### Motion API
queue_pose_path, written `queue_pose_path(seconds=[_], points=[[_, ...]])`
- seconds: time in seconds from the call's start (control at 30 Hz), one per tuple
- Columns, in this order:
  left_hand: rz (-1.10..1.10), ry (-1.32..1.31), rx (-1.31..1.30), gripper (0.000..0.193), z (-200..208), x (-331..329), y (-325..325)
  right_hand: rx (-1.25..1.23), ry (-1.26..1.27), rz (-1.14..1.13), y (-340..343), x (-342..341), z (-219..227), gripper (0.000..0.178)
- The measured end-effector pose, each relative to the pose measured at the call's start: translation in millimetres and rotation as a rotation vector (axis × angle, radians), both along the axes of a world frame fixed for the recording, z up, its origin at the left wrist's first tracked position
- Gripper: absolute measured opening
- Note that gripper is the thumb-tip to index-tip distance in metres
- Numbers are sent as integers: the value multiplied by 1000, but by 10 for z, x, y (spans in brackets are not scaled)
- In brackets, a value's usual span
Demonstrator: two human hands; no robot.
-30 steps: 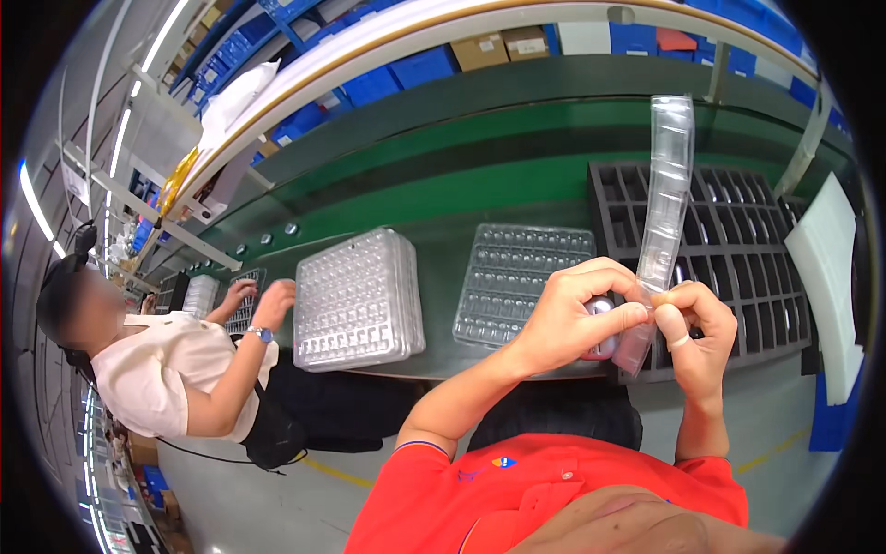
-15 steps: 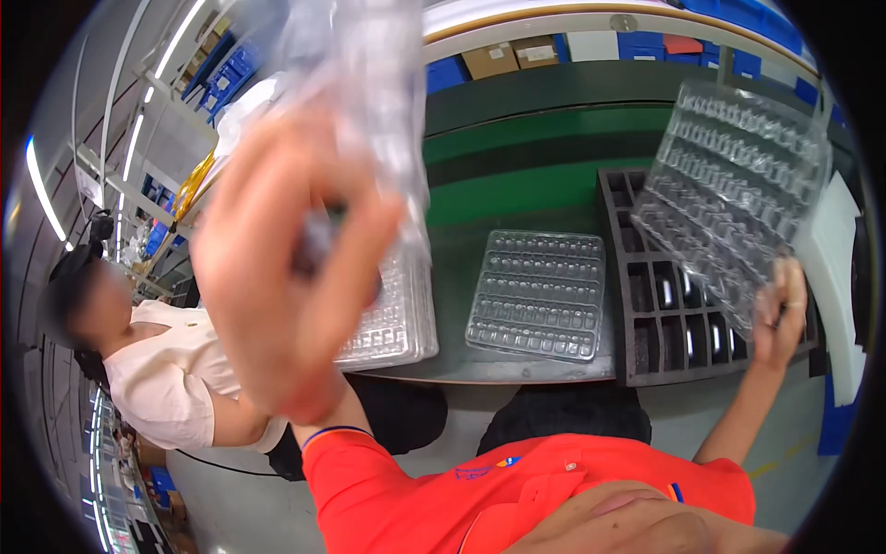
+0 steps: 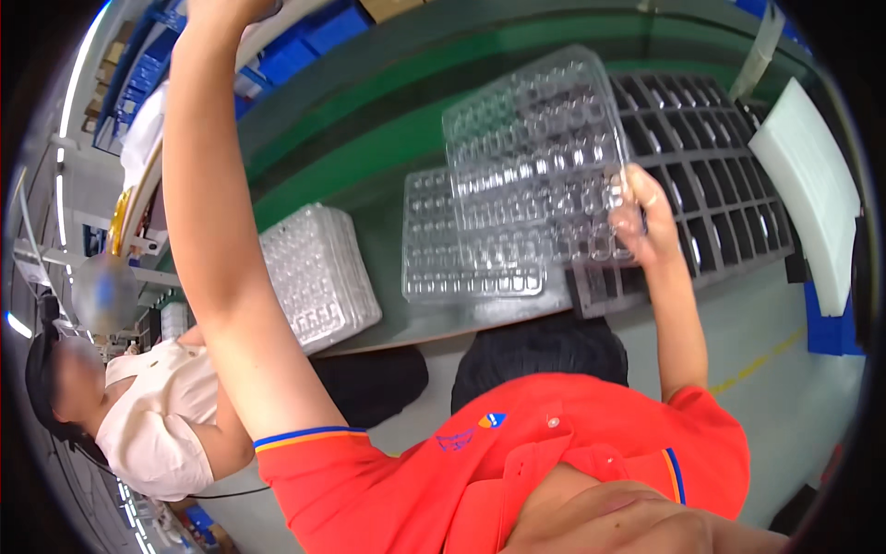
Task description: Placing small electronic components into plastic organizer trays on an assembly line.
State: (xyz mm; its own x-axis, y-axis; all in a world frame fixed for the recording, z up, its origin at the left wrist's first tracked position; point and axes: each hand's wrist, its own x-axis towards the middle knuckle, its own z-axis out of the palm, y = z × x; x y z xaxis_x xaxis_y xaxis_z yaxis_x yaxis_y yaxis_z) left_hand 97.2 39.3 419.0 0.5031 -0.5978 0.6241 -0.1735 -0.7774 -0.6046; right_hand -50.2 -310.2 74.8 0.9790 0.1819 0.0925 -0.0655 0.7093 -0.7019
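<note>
My right hand grips a clear plastic blister tray by its right edge, fingers closed on it. The tray is raised and tilted, overlapping another clear blister tray that lies on the green work surface. My left arm stretches far up and forward; only the base of my left hand shows at the top edge, its fingers cut off, so what it holds is hidden. Below that forearm, to the left, stands a stack of clear blister trays.
A black compartmented foam tray lies on the right, with a white foam slab beside it. A co-worker in a pale top sits on the left. Blue bins line the far side.
My left hand has swung up and away, carrying clear plastic out of sight. My right hand has brought its tray leftward over the lying one. The view has shifted too.
</note>
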Motion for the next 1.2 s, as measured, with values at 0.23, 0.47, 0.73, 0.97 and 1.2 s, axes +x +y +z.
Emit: queue_pose_path(seconds=[0.23,0.47,0.73,0.97,1.2], points=[[-71,1022,-1034,57,-2400,-1006,266,155,-7,93,115,192,219,22],[-126,1508,-1894,52,-3365,-1353,1050,-541,-123,184,737,873,214,36],[-163,1049,-1773,41,-2606,-1713,1052,-1218,-370,89,885,638,-86,29],[-119,786,-1913,39,-2445,-1888,1302,-1272,-483,136,950,565,-66,21],[-674,803,-2132,36,-2347,-1866,1311,-1491,-561,80,913,371,-42,12]])
